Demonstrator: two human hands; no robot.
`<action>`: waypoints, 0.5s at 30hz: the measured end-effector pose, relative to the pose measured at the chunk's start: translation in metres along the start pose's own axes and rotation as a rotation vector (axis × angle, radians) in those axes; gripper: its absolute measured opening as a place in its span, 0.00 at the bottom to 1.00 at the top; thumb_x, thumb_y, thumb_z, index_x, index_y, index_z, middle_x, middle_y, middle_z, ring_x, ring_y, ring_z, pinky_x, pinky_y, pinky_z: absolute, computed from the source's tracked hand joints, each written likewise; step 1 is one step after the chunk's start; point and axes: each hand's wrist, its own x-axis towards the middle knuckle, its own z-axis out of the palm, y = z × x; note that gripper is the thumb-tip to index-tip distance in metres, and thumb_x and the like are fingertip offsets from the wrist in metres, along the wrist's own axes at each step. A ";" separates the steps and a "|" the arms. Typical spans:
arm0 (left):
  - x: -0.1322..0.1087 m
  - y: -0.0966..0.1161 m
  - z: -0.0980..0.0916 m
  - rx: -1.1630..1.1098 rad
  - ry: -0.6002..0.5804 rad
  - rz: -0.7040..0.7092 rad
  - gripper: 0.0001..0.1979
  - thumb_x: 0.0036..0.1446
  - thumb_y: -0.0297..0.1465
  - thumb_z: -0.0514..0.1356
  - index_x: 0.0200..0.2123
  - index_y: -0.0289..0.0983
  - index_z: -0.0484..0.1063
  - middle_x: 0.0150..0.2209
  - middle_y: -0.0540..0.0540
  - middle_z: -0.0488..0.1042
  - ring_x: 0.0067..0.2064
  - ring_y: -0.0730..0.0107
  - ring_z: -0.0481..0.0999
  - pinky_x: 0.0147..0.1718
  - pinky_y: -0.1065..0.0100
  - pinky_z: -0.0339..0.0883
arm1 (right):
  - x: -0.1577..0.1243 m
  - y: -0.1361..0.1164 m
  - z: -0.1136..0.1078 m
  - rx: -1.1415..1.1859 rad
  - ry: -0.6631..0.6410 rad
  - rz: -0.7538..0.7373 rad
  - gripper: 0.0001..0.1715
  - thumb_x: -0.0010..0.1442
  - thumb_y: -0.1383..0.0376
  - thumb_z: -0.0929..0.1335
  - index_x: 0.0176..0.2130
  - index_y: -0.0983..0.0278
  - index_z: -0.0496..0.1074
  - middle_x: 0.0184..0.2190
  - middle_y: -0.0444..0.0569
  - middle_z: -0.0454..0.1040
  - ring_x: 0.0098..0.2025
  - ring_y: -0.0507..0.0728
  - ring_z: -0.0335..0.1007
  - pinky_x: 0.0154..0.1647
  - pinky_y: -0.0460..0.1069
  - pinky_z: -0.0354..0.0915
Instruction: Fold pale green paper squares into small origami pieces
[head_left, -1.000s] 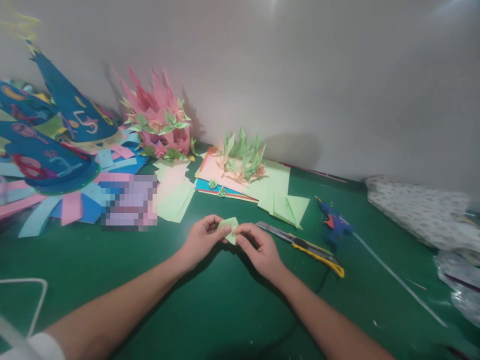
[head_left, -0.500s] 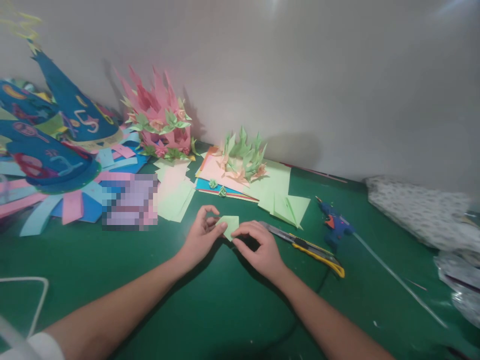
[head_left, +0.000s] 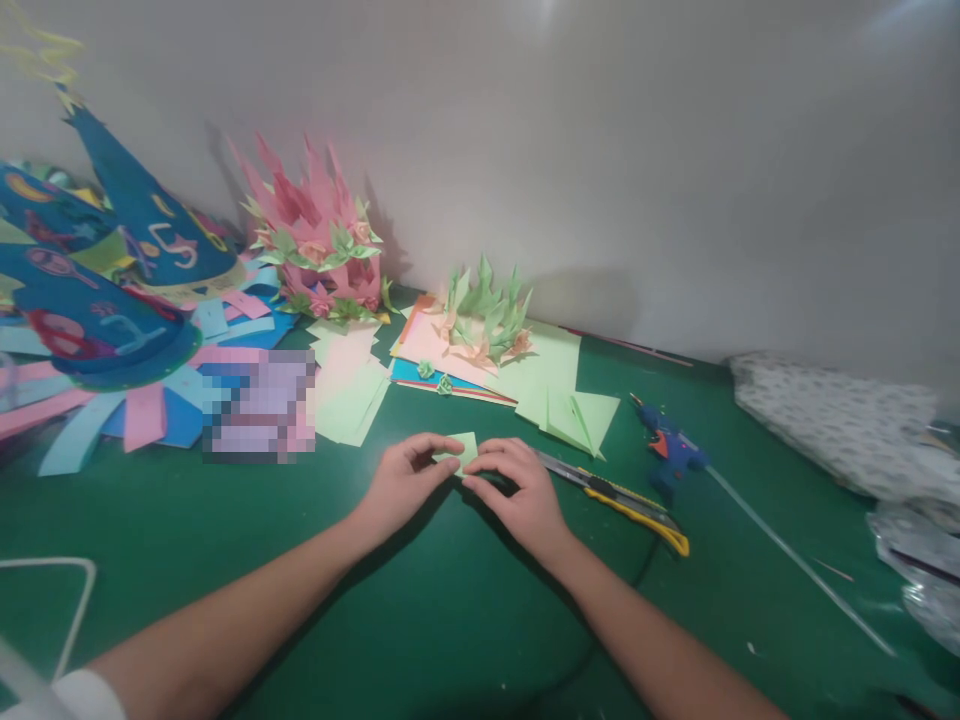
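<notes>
A small piece of light green paper [head_left: 466, 447] is held between my two hands, just above the green table. My left hand [head_left: 409, 482] pinches its left side between thumb and fingers. On the opposite side my right hand [head_left: 519, 492] grips the lower right edge with thumb and fingertips. Fingers cover much of the paper, so its folds cannot be made out. Beside my right hand lies a yellow box cutter [head_left: 622, 500], its blade end partly behind the fingers.
A blue hot glue gun [head_left: 675, 450] with a long glue stick lies to the right. Behind my hands are green paper sheets [head_left: 570, 420], a green paper crown [head_left: 487, 315] and a pink paper crown [head_left: 319, 220]. Blue cone hats [head_left: 154, 215] stand at left.
My left fingers have come down and closed over the upper left of the green paper. The right hand has barely moved.
</notes>
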 end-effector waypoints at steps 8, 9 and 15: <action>-0.003 -0.001 0.000 0.163 -0.044 0.137 0.08 0.51 0.29 0.57 0.33 0.35 0.75 0.32 0.45 0.72 0.34 0.69 0.71 0.34 0.68 0.65 | -0.001 0.003 0.001 0.001 0.043 0.073 0.05 0.54 0.65 0.67 0.27 0.61 0.70 0.30 0.46 0.73 0.35 0.56 0.67 0.38 0.51 0.60; -0.003 0.000 0.001 0.177 -0.044 0.146 0.08 0.51 0.29 0.57 0.33 0.35 0.75 0.32 0.45 0.72 0.35 0.69 0.71 0.34 0.68 0.65 | -0.001 0.003 0.001 -0.005 0.035 0.081 0.05 0.54 0.64 0.67 0.27 0.62 0.70 0.29 0.46 0.73 0.33 0.55 0.67 0.37 0.50 0.60; -0.006 0.006 0.003 0.252 -0.053 0.190 0.08 0.52 0.28 0.55 0.33 0.35 0.74 0.31 0.45 0.72 0.34 0.69 0.71 0.33 0.68 0.65 | -0.003 0.003 0.003 -0.019 0.021 0.134 0.08 0.54 0.62 0.67 0.26 0.63 0.69 0.25 0.46 0.72 0.29 0.54 0.65 0.31 0.48 0.60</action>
